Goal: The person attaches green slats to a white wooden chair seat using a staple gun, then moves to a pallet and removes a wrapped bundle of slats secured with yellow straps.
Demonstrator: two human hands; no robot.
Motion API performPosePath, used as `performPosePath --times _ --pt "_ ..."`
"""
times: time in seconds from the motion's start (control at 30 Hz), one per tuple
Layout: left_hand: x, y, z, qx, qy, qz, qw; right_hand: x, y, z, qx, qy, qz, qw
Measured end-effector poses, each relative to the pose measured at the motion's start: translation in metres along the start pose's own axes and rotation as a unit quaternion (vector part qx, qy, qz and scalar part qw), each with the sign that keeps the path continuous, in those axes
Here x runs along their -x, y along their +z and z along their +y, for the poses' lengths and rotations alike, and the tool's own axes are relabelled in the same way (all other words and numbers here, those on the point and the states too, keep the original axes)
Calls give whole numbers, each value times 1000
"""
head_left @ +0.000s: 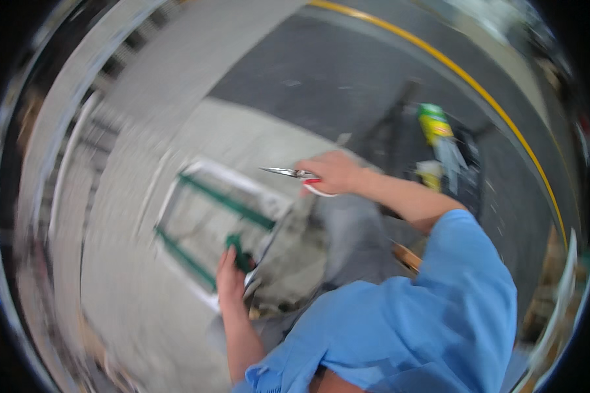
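My right hand (334, 172) is closed around the red-and-white handles of a pair of scissors (287, 173), whose metal blades point left. My left hand (230, 278) grips a dark green piece (238, 252) at the near edge of a white frame (242, 183) crossed by green strips (226, 202). The frame lies on a pale grey surface (131, 262). The picture is blurred by motion. A blue sleeve covers my right upper arm.
A dark floor with a curved yellow line (505, 118) lies at the upper right. On it stands a dark stand (400, 118) and a green-and-yellow container (434, 124). A grey slab (295, 255) sits beside the frame. Pale shelving runs along the left.
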State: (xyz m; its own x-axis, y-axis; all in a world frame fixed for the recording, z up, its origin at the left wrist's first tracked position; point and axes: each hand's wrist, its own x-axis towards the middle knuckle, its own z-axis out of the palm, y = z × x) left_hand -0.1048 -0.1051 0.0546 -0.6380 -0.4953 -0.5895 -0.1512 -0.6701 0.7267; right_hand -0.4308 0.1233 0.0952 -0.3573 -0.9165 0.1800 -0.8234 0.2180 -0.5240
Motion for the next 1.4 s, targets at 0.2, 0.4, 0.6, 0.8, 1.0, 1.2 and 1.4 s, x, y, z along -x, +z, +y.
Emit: performPosePath --times 0.2,0.4,0.6,0.8,1.0,1.2,1.4 --pt "3 4 -86 -186 25 29 982 199 -80 3 -34 454 321 831" --pt "-9 35 -97 -338 143 50 929 377 -85 26 152 679 319 643" --pt "-10 36 -108 -390 166 32 905 390 -91 51 266 634 255 680" --pt "24 38 -121 -429 183 66 882 256 -80 21 140 410 337 836" --pt "78 57 -68 -18 165 18 986 94 6 -82 -319 210 109 918" --pt "96 56 6 149 173 24 973 12 83 -181 -551 31 -166 817" --pt "83 31 80 225 296 74 925 22 102 -186 -526 95 -335 776"
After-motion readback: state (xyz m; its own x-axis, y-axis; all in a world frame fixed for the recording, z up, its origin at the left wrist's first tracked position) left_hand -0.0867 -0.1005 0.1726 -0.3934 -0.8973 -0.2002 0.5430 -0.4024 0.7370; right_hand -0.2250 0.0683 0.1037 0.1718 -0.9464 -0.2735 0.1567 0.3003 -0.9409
